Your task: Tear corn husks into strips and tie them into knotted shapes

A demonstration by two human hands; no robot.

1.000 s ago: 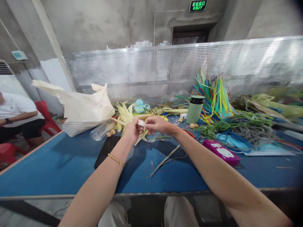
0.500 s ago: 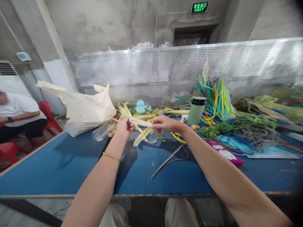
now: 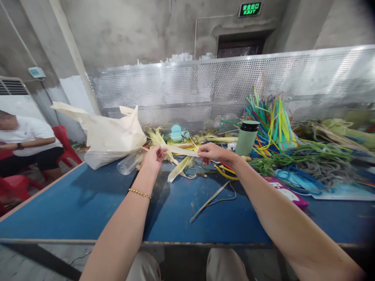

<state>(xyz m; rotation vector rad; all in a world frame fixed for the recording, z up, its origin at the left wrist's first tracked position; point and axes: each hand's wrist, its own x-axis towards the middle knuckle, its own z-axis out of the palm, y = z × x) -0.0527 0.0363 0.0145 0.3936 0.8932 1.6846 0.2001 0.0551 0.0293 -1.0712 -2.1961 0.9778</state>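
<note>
A pale strip of corn husk [image 3: 183, 150] is stretched between my two hands, above the blue table [image 3: 88, 210]. My left hand [image 3: 155, 158] pinches its left end, fingers curled. At the other end, my right hand [image 3: 208, 153] has its fingers closed on the strip. Beneath and behind it lie more corn husks [image 3: 178, 168], some with frayed ends. A clear plastic bottle [image 3: 126, 166] lies on its side left of my left hand. Bent yellow cords [image 3: 225, 171] are just right of my right hand, partly behind the forearm.
A cream plastic bag [image 3: 113, 134] stands at back left. Behind my right forearm are a green tumbler [image 3: 247, 140], a bundle of coloured strips [image 3: 275, 121], tangled green cords [image 3: 295, 156] and a purple packet [image 3: 288, 193]. A perforated metal panel [image 3: 164, 93] closes the back. A person [image 3: 29, 136] sits at left.
My right hand has moved slightly to the right, away from my left, and more of the husk strip shows between them. The whole view has shifted a little.
</note>
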